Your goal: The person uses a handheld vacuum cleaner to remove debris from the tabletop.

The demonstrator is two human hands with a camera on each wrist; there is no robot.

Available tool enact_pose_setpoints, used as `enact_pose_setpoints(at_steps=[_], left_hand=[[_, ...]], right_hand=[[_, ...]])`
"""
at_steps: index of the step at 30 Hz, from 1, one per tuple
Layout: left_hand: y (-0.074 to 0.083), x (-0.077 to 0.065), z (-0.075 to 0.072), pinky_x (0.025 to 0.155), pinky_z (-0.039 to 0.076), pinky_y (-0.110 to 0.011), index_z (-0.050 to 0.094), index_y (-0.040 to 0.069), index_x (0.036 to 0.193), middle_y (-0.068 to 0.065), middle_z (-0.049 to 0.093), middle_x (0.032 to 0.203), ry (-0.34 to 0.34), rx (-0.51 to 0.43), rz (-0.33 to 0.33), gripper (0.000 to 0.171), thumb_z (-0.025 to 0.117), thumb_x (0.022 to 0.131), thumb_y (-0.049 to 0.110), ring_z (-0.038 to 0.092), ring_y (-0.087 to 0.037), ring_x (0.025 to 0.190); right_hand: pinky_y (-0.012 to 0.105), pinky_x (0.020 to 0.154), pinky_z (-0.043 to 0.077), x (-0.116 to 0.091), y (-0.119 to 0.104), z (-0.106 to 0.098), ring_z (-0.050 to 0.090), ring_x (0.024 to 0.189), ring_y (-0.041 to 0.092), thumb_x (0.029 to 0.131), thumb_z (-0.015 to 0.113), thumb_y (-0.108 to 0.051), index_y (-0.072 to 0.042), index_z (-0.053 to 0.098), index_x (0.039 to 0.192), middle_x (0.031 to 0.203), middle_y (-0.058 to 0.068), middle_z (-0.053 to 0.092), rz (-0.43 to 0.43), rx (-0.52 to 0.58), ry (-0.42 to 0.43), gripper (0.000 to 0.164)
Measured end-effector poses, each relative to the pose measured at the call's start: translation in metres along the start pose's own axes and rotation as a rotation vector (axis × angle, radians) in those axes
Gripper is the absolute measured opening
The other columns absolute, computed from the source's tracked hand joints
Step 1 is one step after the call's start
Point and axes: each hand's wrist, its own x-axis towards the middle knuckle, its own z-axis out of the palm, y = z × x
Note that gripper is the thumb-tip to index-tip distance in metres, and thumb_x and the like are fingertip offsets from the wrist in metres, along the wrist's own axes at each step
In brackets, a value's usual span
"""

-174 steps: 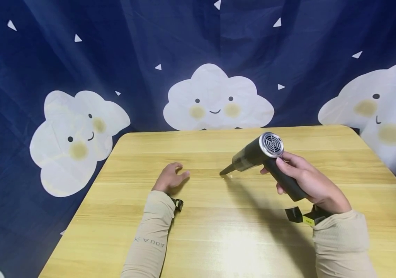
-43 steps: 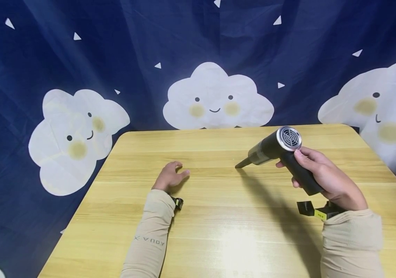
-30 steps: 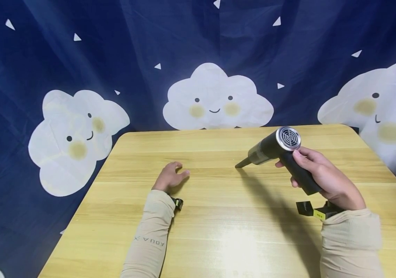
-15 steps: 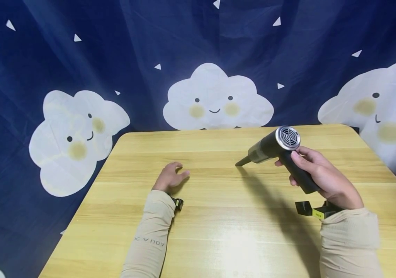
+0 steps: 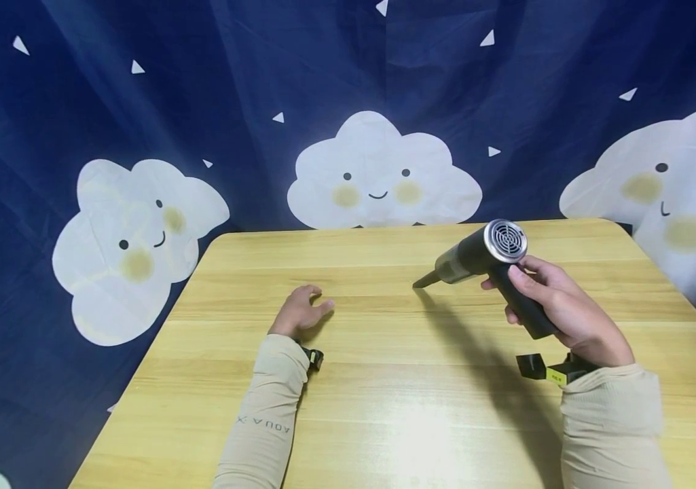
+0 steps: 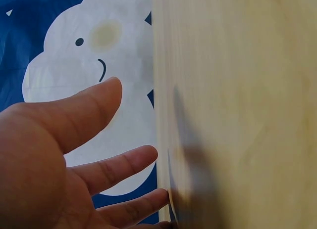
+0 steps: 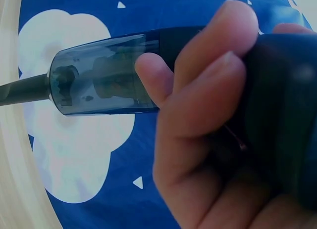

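Observation:
My right hand (image 5: 568,305) grips the handle of a black handheld vacuum cleaner (image 5: 466,258), fingers curled round it. Its silver round vent faces up toward me, and the narrow nozzle points down and left, its tip right at the tabletop. Through the clear dust cup (image 7: 106,75) in the right wrist view, dark parts and a few small bits show. My left hand (image 5: 300,312) rests at the left of the table with nothing in it, thumb and fingers spread apart. In the left wrist view the left hand (image 6: 59,155) has its fingertips near the wooden surface.
The light wooden table (image 5: 360,380) spans the view, with its back edge against a dark blue curtain (image 5: 250,68) printed with white clouds. Black camera mounts (image 5: 558,370) sit on both wrists. The vacuum's shadow falls toward the front right.
Since the oldest frame, the vacuum in my right hand has moved right and slightly back; a small pale speck then by the nozzle no longer shows. Lately the nozzle edges slightly backward. My left hand stays put.

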Motion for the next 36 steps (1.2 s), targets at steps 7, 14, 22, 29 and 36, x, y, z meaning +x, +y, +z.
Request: enact_pose_setpoints(at_steps=[7, 14, 22, 29, 36], left_hand=[[0.0007, -0.0006, 0.0004, 0.111, 0.028, -0.052, 0.049, 0.0, 0.137, -0.022, 0.042, 0.145, 0.002, 0.019, 0.004, 0.057, 0.058, 0.096, 0.04, 0.034, -0.039, 0.136], [0.0011, -0.0009, 0.0006, 0.111, 0.028, -0.051, 0.05, 0.0, 0.137, -0.022, 0.042, 0.145, -0.001, 0.028, 0.002, 0.058, 0.058, 0.096, 0.041, 0.034, -0.039, 0.136], [-0.0008, 0.0, 0.0024, 0.112, 0.027, -0.052, 0.049, 0.0, 0.137, -0.022, 0.042, 0.145, 0.004, 0.005, 0.002, 0.058, 0.059, 0.096, 0.04, 0.034, -0.039, 0.136], [-0.0003, 0.0001, 0.0025, 0.111, 0.028, -0.052, 0.049, 0.0, 0.137, -0.022, 0.042, 0.145, 0.007, 0.01, 0.005, 0.058, 0.059, 0.096, 0.039, 0.034, -0.039, 0.136], [0.0001, 0.0003, 0.002, 0.111, 0.028, -0.052, 0.049, 0.0, 0.137, -0.022, 0.042, 0.145, 0.008, 0.007, 0.006, 0.058, 0.059, 0.096, 0.039, 0.034, -0.04, 0.136]], right_hand=[[0.028, 0.053, 0.051, 0.0009, 0.0003, 0.0, 0.058, 0.058, 0.02, 0.105, 0.039, -0.011, -0.013, 0.051, 0.124, 0.105, 0.007, 0.068, 0.0, 0.009, 0.017, 0.023], [0.028, 0.055, 0.052, 0.0017, 0.0014, 0.0005, 0.057, 0.057, 0.021, 0.105, 0.041, -0.009, -0.014, 0.052, 0.126, 0.106, 0.01, 0.068, -0.009, 0.021, 0.03, 0.025], [0.027, 0.055, 0.053, 0.0034, 0.0028, 0.0031, 0.058, 0.057, 0.02, 0.104, 0.042, -0.009, -0.015, 0.053, 0.125, 0.105, 0.009, 0.069, -0.024, 0.027, 0.033, 0.024], [0.027, 0.056, 0.053, 0.0054, 0.0044, 0.0033, 0.058, 0.058, 0.019, 0.104, 0.043, -0.011, -0.014, 0.052, 0.124, 0.105, 0.009, 0.068, -0.007, 0.048, 0.039, 0.022], [0.026, 0.057, 0.052, 0.0077, 0.0065, 0.0046, 0.058, 0.058, 0.019, 0.104, 0.043, -0.011, -0.013, 0.052, 0.123, 0.104, 0.008, 0.068, -0.01, 0.064, 0.051, 0.02]])
